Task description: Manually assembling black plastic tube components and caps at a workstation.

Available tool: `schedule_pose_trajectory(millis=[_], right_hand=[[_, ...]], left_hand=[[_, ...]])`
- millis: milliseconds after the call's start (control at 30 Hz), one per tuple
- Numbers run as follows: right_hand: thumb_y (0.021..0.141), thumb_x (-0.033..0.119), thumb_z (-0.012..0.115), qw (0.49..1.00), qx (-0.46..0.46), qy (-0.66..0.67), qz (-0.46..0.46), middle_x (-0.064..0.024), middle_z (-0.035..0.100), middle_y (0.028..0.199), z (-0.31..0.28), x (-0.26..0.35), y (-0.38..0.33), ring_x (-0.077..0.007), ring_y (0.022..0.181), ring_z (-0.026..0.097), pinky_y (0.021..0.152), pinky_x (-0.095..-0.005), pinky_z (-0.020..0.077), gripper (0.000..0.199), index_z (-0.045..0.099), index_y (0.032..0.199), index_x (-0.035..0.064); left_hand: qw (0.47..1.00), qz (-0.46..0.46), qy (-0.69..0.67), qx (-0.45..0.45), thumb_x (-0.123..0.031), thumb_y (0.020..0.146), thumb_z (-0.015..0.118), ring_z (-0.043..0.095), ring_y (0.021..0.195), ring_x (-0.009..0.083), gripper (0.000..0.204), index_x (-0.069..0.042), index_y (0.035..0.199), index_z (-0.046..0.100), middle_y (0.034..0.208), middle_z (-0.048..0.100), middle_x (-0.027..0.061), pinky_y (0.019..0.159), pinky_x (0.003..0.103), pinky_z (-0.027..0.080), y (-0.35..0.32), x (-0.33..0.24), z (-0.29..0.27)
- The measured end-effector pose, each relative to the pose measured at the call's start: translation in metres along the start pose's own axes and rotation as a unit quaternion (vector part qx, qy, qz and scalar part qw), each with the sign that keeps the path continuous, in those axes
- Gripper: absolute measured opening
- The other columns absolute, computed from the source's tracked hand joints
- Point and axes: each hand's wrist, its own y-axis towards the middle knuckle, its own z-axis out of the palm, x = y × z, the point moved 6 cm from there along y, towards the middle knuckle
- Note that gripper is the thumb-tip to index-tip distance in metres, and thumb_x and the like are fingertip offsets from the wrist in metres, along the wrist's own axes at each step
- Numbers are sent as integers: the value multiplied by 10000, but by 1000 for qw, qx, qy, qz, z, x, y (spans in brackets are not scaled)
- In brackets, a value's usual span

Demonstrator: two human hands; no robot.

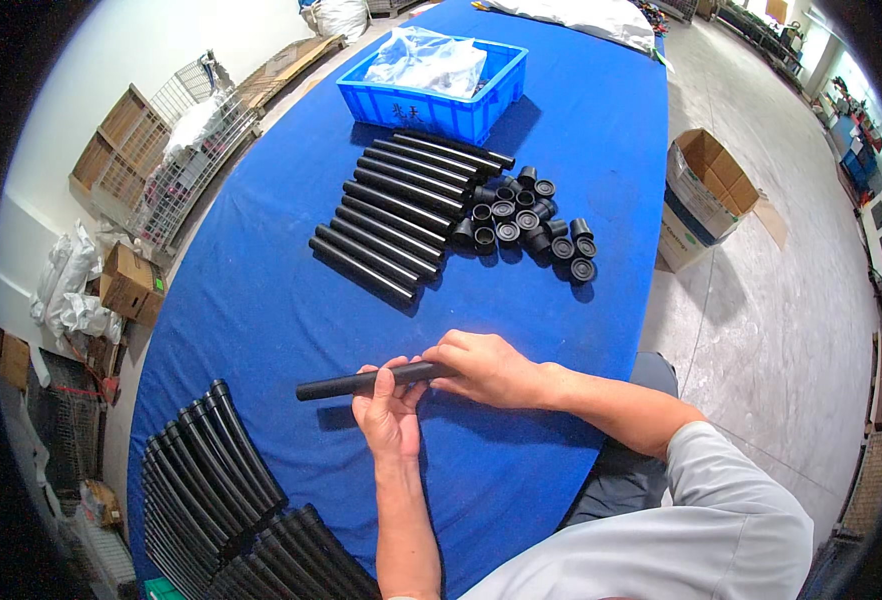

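Head view: left hand [391,418] and right hand [493,371] grip a tube [333,387], apparently working its right end; next move needs steady alignment.

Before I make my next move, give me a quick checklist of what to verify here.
1. Left hand supporting the black tube: ok.
2. Right hand at the tube's right end: ok.
3. Tube end visible under the right fingers: not ok, hidden.
4. Loose black caps on the table, beyond the hands: ok.
5. Blue bin contents: cannot tell, a clear plastic bag covers much.
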Motion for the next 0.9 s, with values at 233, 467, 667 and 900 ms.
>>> schedule_pose_trajectory(millis=[233,467,667,900], right_hand=[[834,206,706,997,8,42,66,-179,635,885,-3,-11,-1,-322,786,634,657,-397,502,298,633,1033,-3],[868,257,680,936,134,171,278,-178,644,846,4,-16,-3,-265,772,647,603,-322,494,326,642,1064,-1],[885,257,659,989,59,73,115,-185,649,908,1,-14,-1,-337,830,640,724,-406,497,330,627,1074,-12],[895,247,645,988,110,52,96,-206,635,932,3,-11,-1,-373,868,628,744,-435,493,330,604,1081,-23]], left_hand=[[1000,14,9,-6,-80,917,625,671,974,365,183,-71,1047,496,1033,657,216,764,472,618,-3,1,7],[1000,13,13,1,-68,920,614,670,973,361,190,-74,1075,503,1045,657,217,766,481,614,-2,-2,1],[1000,10,4,-21,-44,916,607,670,977,356,180,-78,1060,504,1036,660,208,768,482,613,-2,1,6],[1000,2,18,-7,-48,913,611,670,980,354,150,-71,1018,506,1027,661,202,764,473,616,-2,-1,2]])
